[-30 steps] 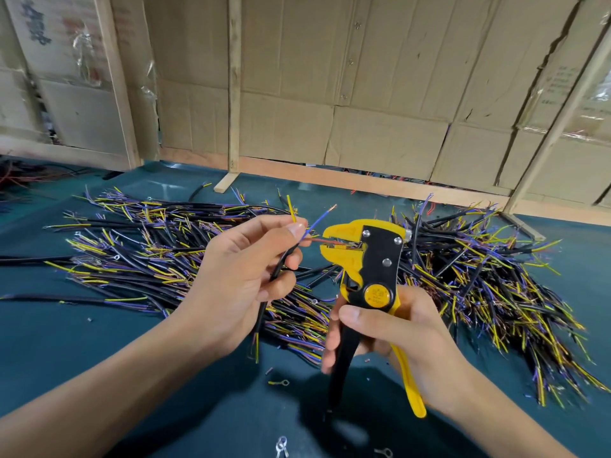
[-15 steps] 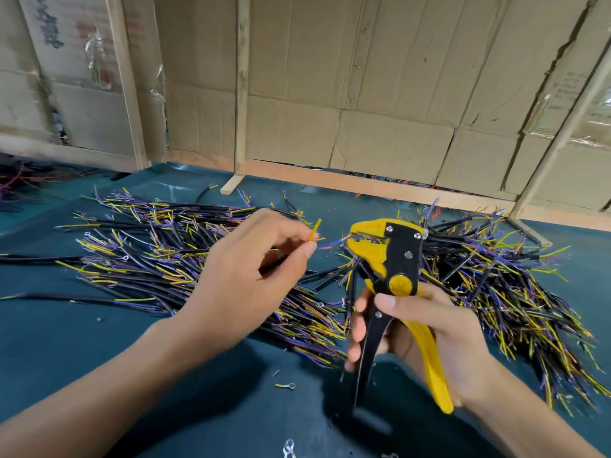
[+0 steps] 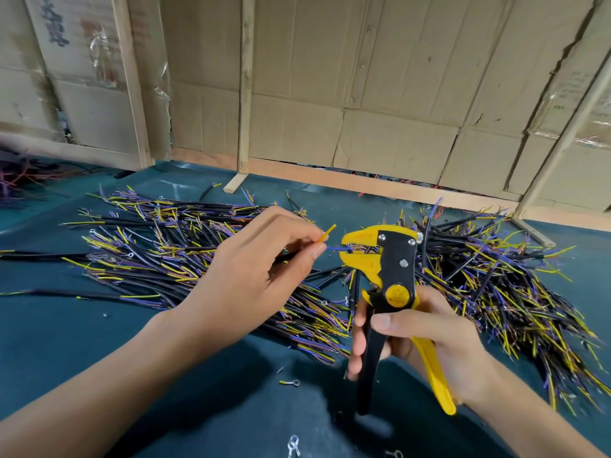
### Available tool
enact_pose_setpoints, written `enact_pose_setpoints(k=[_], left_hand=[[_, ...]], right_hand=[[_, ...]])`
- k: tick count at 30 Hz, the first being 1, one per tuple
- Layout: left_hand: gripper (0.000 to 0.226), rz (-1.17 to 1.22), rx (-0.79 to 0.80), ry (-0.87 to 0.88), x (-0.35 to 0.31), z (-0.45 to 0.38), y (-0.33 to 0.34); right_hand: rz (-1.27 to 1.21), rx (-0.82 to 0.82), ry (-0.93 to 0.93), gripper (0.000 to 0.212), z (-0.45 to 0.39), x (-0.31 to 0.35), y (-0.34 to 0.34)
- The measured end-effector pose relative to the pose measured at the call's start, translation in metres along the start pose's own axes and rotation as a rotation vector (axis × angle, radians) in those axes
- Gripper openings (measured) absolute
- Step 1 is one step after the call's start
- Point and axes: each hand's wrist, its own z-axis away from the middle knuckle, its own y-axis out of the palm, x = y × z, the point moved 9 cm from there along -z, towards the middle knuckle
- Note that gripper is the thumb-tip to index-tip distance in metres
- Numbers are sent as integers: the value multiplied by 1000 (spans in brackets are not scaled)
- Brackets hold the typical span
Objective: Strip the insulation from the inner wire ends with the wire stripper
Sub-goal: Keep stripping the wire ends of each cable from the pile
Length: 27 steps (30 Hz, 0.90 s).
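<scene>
- Left hand (image 3: 261, 276) fingers pinch thin blue inner wire (image 3: 334, 248), its tip between the open yellow jaws just beyond.
- Right hand (image 3: 429, 342) fingers wrap yellow-and-black wire stripper (image 3: 393, 269) handles above teal counter (image 3: 99, 325).

The left hand (image 3: 254, 276) hides most of the cable it pinches.

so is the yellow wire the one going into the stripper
No, the blue wire runs into the wire stripper; the yellow wire points up, clear of it.
</scene>
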Motion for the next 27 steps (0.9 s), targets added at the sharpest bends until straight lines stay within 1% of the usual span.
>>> enact_pose_setpoints(k=[3,5,7,9,12,14,16,18,20,22,23,25,27], left_hand=[[8,11,3,2,0,0,0],[9,23,12,10,-2,-1,1],[10,39,20,15,-4,-1,3],[11,47,11,10,-4,-1,3],[15,71,10,-8,-1,0,1],[21,92,60,-12,0,2,5],[26,107,159,-3,-3,5,16],[25,109,265,41,-10,11,30],[21,102,317,112,-18,15,37],[21,92,315,151,-21,15,36],[22,82,307,158,-20,14,35],[24,43,271,155,-14,12,31],[30,7,228,79,0,9,26]], right_hand=[[21,-13,11,21,0,0,-1],[52,-88,17,23,1,-2,-5],[28,-176,7,27,3,-4,-10],[-47,-164,-7,36,2,-4,-7],[-153,-123,-111,61,0,5,-4],[-189,-172,-200,72,-1,11,-8],[-192,-216,-253,73,-2,14,-10],[-138,-255,-258,67,-3,12,-12],[-96,-304,-230,48,-3,8,-16],[-120,-335,-206,23,-4,6,-21],[-142,-351,-206,15,-3,6,-24],[-171,-398,-239,10,-1,12,-32],[-191,-478,-311,7,4,24,-47]])
